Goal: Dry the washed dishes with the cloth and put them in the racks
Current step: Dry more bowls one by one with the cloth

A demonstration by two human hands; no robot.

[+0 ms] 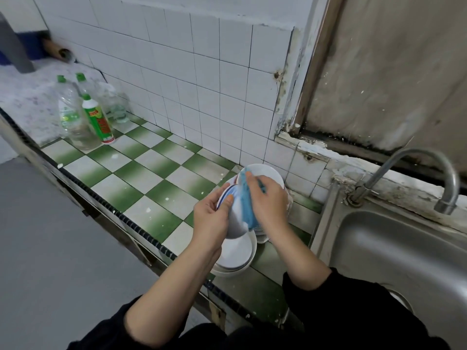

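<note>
My left hand [211,218] grips a white bowl [236,222] with a blue and red rim, held on its side above the counter. My right hand [267,198] presses a blue cloth [246,207] against the bowl's outside, fingers curled over the cloth. Below the bowl sits a stack of white bowls [236,258] on the counter. Behind my hands stands a white plate [264,171] close to the tiled wall, with more dishes partly hidden under my right hand. No rack is in view.
The green and white checkered counter [141,178] stretches left. Several plastic bottles [75,114] and a green-labelled detergent bottle [97,120] stand at its far left. A steel sink [394,248] with a curved tap [429,173] lies to the right.
</note>
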